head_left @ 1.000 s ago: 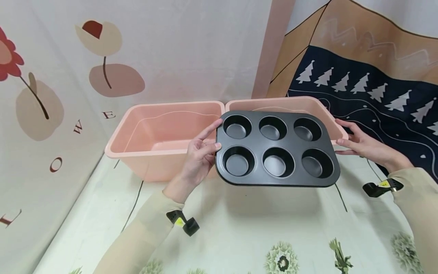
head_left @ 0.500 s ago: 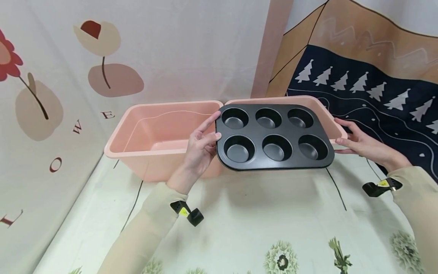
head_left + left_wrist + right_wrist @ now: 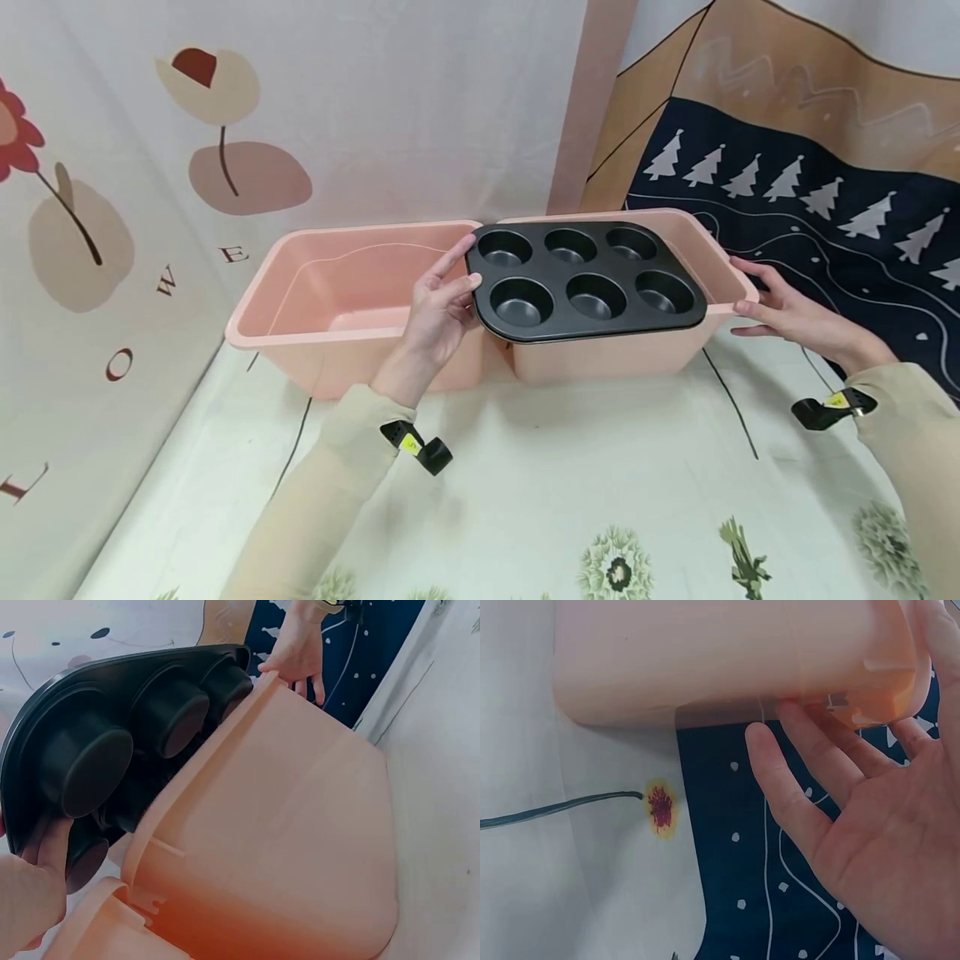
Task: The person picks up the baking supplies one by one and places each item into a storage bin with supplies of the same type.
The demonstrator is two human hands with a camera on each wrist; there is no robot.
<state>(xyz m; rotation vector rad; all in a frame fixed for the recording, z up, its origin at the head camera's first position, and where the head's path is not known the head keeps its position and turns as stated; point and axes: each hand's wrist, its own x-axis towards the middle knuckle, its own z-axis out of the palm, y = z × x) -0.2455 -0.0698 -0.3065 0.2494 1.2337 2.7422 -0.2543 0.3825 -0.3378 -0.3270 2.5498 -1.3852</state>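
In the head view my left hand point(image 3: 441, 312) grips the left end of a dark grey muffin pan point(image 3: 557, 268), thumb on top and fingers beneath. The pan, cups facing up, lies tilted over the mouth of the right pink plastic bin point(image 3: 600, 360), hiding much of its inside. From the left wrist view, the undersides of the pan's cups point(image 3: 171, 712) show beside the bin's rim. My right hand point(image 3: 795, 312) holds that bin's right rim corner, with the thumb on the rim. In the right wrist view, its fingers point(image 3: 821, 761) reach under the rim.
A second pink bin point(image 3: 390, 362) stands close on the left, with nothing seen in its visible part. Both bins rest on a pale flower-print cloth point(image 3: 540, 483). Behind them hangs a printed cloth point(image 3: 420, 108), with a navy tree-patterned part point(image 3: 787, 208) at the right.
My left hand has moved the muffin pan back and slightly left, lowering its front edge toward the right bin, whose front wall now shows. The right hand has stayed at the rim.
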